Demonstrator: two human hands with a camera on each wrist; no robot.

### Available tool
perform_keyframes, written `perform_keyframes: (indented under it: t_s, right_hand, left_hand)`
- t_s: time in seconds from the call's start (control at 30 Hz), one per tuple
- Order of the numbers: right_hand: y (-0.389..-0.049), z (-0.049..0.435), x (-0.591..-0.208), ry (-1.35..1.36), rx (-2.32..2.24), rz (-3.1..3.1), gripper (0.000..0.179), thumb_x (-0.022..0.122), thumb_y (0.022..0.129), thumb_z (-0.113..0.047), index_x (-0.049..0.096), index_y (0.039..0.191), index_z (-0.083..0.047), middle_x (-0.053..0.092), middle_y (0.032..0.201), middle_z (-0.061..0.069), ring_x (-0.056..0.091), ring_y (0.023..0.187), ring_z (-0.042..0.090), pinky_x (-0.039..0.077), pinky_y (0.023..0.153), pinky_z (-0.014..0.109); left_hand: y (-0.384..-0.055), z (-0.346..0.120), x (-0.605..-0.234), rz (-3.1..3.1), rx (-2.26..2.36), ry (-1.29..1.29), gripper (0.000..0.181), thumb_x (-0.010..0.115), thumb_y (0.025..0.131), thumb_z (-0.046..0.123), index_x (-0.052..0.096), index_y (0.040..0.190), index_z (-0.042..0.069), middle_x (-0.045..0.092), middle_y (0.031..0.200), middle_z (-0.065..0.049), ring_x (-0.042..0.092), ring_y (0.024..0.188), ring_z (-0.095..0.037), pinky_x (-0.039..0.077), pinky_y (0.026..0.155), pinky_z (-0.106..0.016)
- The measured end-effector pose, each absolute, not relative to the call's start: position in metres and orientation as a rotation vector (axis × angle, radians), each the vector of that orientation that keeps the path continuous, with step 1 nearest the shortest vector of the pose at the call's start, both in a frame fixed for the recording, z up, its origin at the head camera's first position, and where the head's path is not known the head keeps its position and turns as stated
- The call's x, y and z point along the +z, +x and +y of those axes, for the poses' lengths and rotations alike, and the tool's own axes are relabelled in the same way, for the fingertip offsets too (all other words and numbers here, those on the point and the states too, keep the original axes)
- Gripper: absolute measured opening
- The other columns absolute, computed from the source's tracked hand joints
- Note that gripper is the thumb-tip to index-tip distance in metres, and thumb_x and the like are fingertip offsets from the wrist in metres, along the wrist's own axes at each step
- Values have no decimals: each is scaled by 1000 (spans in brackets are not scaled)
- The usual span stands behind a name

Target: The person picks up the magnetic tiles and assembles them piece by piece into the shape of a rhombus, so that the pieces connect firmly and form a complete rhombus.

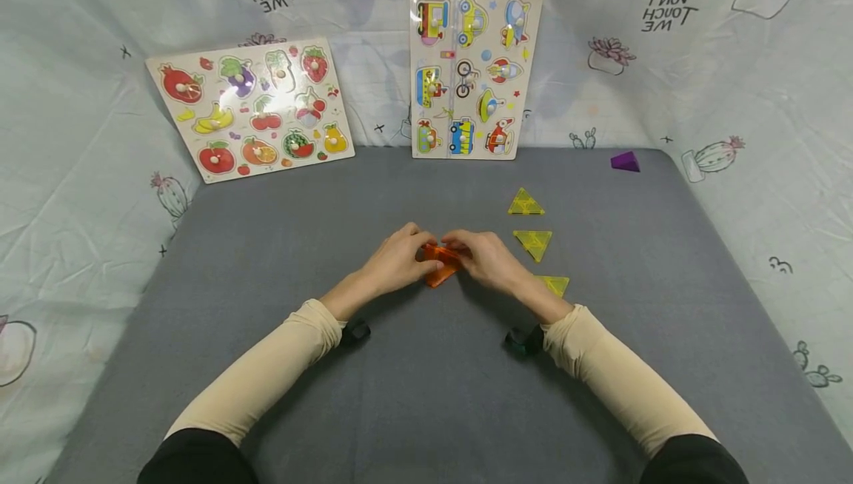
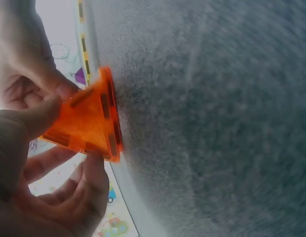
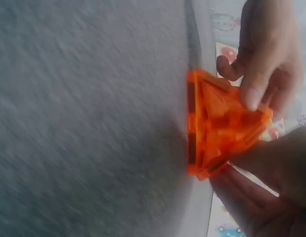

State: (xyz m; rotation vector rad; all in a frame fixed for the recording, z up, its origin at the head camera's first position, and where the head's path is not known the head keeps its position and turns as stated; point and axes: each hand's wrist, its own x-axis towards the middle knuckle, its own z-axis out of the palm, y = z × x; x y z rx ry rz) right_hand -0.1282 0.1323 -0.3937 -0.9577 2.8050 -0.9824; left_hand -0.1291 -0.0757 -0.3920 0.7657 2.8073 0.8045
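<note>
Translucent orange triangular magnetic tiles (image 1: 440, 269) stand on the grey table between the two hands, leaning together as a small pyramid. The left wrist view shows one triangular face of the orange tiles (image 2: 83, 123), with dark magnets along its edges. From the left, the left hand (image 1: 398, 262) pinches the tiles between thumb and fingers. On the opposite side the right hand (image 1: 489, 260) grips them near the top, its thumb against a face. In the right wrist view the base edge of the orange tiles (image 3: 192, 128) sits close against the tabletop.
Three yellow triangular tiles (image 1: 533, 242) lie in a column right of the hands, the nearest partly behind the right forearm. A purple piece (image 1: 625, 162) is at the far right corner. A fruit puzzle board (image 1: 243, 129) and a vehicle puzzle board (image 1: 436, 118) lean on the back cloth.
</note>
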Motion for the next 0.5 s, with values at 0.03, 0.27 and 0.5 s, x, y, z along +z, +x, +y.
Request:
perform_keyframes:
  t_s: [0.03, 0.27, 0.5]
  right_hand:
    - [-131, 135, -393, -926, -955, 2807, 30, 63, 92, -1, 65, 121, -1, 71, 116, 16, 69, 106, 29, 55, 90, 41]
    - [-156, 181, -387, -426, -448, 3005, 42, 55, 99, -20, 55, 135, 1, 48, 141, 28, 47, 129, 46, 39, 106, 57]
    - [-167, 207, -391, -298, -217, 2888, 58, 46, 103, -34, 39, 147, 4, 30, 154, 29, 30, 140, 50, 31, 111, 63]
  left_hand:
    - [-128, -76, -392, 2828, 789, 752, 37, 72, 88, 38, 67, 113, 11, 57, 102, -7, 54, 77, -18, 46, 65, -29]
    - [-130, -85, -391, 2926, 651, 686, 36, 71, 88, 40, 64, 100, 7, 58, 90, -6, 52, 72, -19, 42, 63, -29]
    - [-137, -119, -386, 3035, 655, 507, 32, 72, 88, 30, 64, 99, 1, 61, 90, -11, 54, 74, -23, 43, 64, -34]
